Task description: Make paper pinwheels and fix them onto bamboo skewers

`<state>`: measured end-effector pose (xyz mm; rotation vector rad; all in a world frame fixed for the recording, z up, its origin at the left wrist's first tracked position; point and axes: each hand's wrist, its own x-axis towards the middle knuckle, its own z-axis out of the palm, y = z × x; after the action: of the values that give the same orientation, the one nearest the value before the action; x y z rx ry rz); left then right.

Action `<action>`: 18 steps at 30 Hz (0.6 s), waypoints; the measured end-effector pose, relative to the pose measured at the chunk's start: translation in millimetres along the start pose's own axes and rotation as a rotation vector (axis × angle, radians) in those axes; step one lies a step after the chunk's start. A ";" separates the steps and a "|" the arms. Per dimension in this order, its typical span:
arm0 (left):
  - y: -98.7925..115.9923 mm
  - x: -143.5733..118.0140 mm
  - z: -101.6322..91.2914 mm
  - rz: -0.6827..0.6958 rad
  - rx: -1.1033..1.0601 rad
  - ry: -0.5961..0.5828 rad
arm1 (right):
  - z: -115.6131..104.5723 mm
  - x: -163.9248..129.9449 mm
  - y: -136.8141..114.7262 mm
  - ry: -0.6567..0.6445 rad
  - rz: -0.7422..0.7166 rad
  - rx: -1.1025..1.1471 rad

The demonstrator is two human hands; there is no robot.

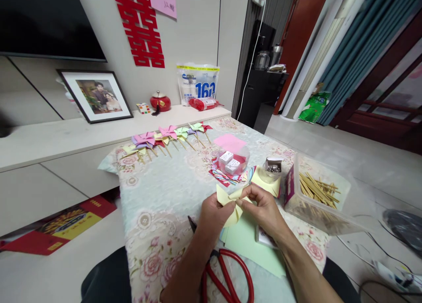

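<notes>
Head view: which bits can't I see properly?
All in the head view:
Pale yellow folded paper: middle covered by fingers of the left hand and right hand.
Red-handled black metal tool: middle behind the left forearm; handles cut off by the bottom edge.
White boxy thing: partly under the right wrist.

Two boxes (232, 166) sit inside the round tub (245, 162); before it, two hands (263, 207), one folded yellow paper (222, 196), one red-handled tool (231, 253).
</notes>
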<state>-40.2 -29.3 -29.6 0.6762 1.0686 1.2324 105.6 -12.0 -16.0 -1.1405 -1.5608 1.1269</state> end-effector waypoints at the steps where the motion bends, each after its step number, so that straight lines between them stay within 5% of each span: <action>1: 1.0 -0.4 -0.4 -0.006 -0.002 -0.002 | -0.4 0.1 0.5 -0.004 0.013 0.030; 13: 15.6 -9.4 -0.9 -0.087 -0.105 -0.148 | -0.9 -0.6 -4.6 -0.051 0.222 0.362; 18: 10.8 -8.8 -1.9 -0.103 -0.047 -0.149 | 2.3 -1.0 0.2 -0.080 0.205 0.365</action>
<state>-46.2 -35.4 -18.4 0.6585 0.9370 1.0980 103.6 -13.3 -16.8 -1.0309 -1.2476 1.5380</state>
